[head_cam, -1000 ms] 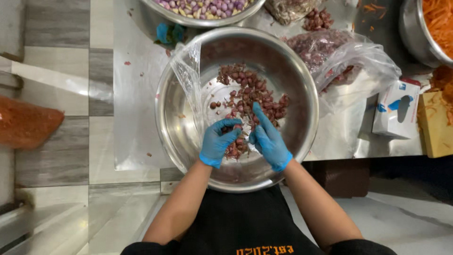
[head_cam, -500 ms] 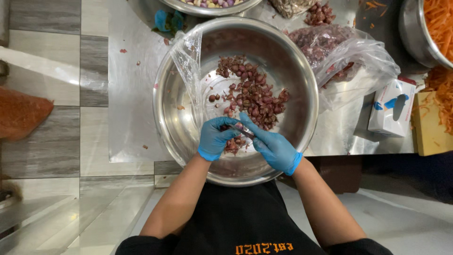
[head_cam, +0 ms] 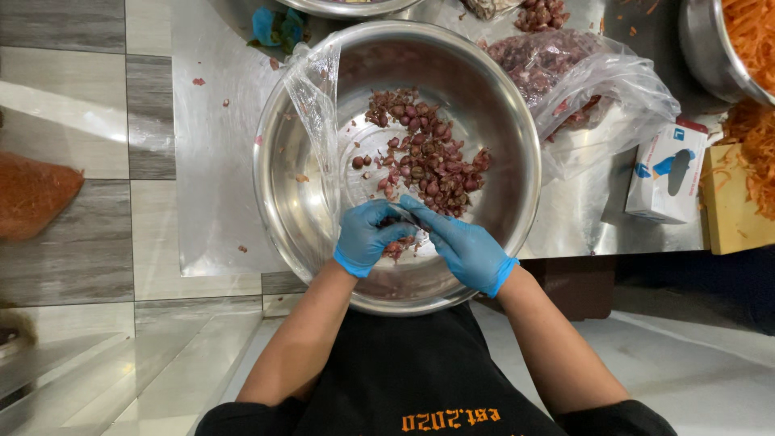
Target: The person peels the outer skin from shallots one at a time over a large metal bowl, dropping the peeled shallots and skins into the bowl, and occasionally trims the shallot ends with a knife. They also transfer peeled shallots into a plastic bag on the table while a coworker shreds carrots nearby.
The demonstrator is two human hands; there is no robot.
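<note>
While both hands meet low inside the large steel bowl (head_cam: 400,161), the head view shows them working at its near side, close to the person's body. The left hand (head_cam: 365,236), in a blue glove, is curled narrow around a small dark shallot (head_cam: 393,220), of which only a little part shows between the fingers. The right hand (head_cam: 462,242), also in a blue glove, lies just beside it, its fingers stretched toward the left hand and touching the same shallot; I cannot tell if it holds a small knife, because this place is too dark. It seems the hands stay over the bowl so that skins fall inside it.

Past the hands, toward the middle of the bowl, lies a heap of small red shallots (head_cam: 428,157) and loose skins. A clear plastic sheet (head_cam: 319,105) hangs over the left rim of the bowl. To the right of the bowl, a clear plastic bag of more shallots (head_cam: 577,77) rests on the steel tabletop (head_cam: 210,145), and farther right stands a white and blue glove box (head_cam: 666,173). At the far right of the bowl, shredded carrot (head_cam: 755,89) fills another steel bowl and spills beside a cutting board.

Both forearms come up from the bottom, bent inward, so the wrists converge over the near rim.
</note>
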